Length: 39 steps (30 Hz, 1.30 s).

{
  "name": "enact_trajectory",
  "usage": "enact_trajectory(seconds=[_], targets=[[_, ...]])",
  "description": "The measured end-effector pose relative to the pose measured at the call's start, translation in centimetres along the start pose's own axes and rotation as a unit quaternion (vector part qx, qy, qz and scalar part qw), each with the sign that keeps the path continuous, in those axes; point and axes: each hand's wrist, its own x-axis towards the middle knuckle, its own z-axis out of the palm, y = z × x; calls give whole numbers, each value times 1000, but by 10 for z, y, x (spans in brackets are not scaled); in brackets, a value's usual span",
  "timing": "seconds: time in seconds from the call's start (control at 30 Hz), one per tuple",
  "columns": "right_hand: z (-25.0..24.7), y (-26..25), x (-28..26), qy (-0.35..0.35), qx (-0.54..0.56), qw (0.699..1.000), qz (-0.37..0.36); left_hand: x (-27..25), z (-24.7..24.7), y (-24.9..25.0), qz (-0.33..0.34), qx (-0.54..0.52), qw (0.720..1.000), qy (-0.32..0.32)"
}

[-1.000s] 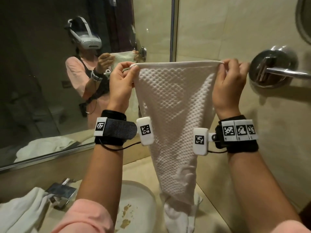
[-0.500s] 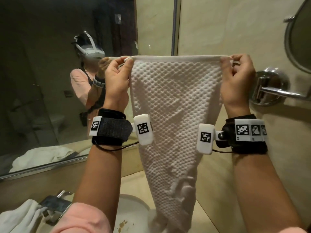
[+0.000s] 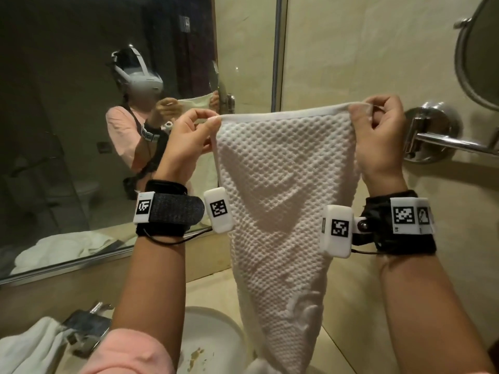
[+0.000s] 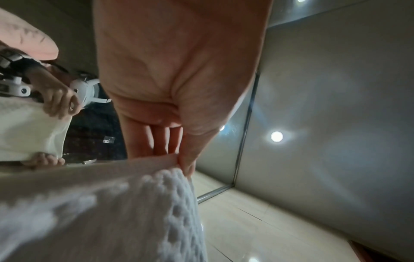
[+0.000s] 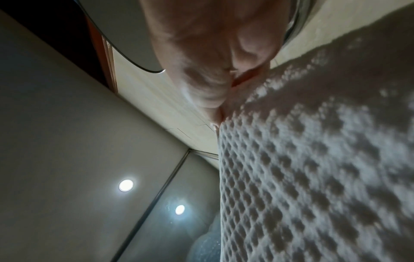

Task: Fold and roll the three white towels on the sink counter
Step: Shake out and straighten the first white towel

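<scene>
A white waffle-textured towel hangs in the air in front of me, stretched by its top hem. My left hand pinches the top left corner, my right hand the top right corner. The cloth narrows downward and its lower end reaches the counter beside the basin. In the left wrist view my left hand clamps the hem of the towel between thumb and fingers. The right wrist view shows my right hand pinching the towel edge. Another white towel lies bunched at the lower left.
A white basin with brown stains sits below the towel, a chrome faucet at its left. A large mirror fills the left wall. A chrome rail mount and round mirror stick out on the right wall.
Both hands have dropped in view while holding the same corners. The left hand has turned so thumb and fingertips pinch the corner; the towel's top edge now slopes up to the right.
</scene>
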Motion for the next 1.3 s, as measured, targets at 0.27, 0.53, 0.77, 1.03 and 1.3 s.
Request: enact_trajectory(seconds=[0.27, 0.53, 0.77, 1.03, 1.3], targets=[[11, 22, -11, -49, -60, 996, 34, -4, -23, -17, -32, 39, 997, -64], [29, 61, -19, -171, -116, 971, 121, -5, -47, -42, -175, 75, 976, -108], [59, 114, -45, -286, -204, 919, 180, -11, -76, -100, -285, 137, 932, -176], [94, 174, -78, -438, -289, 823, 218, -2, -109, -198, -411, 103, 849, -315], [144, 274, -130, -434, -358, 786, 255, -7, -103, -310, -520, 110, 811, -244]])
